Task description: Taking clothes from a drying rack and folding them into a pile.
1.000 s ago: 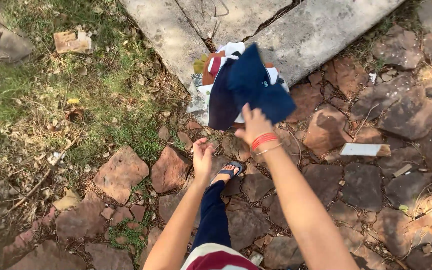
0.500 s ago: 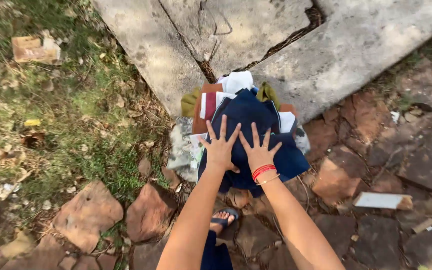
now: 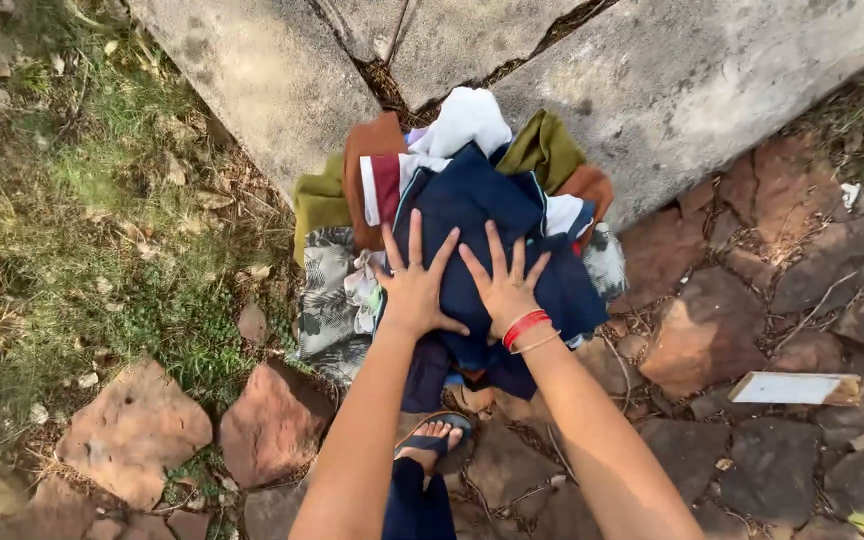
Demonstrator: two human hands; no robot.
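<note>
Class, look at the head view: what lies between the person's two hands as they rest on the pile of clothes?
Only navy blue cloth shows between the left hand and right hand, seen in the head view.

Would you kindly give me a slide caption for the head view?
Left hand and right hand pressed flat on a navy garment atop a clothes pile.

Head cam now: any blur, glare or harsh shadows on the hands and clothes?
Head view: left hand and right hand sharp, flat on the navy garment; soft daylight, no glare; concrete slab bright, not blown out; grass at the left edge slightly soft.
</note>
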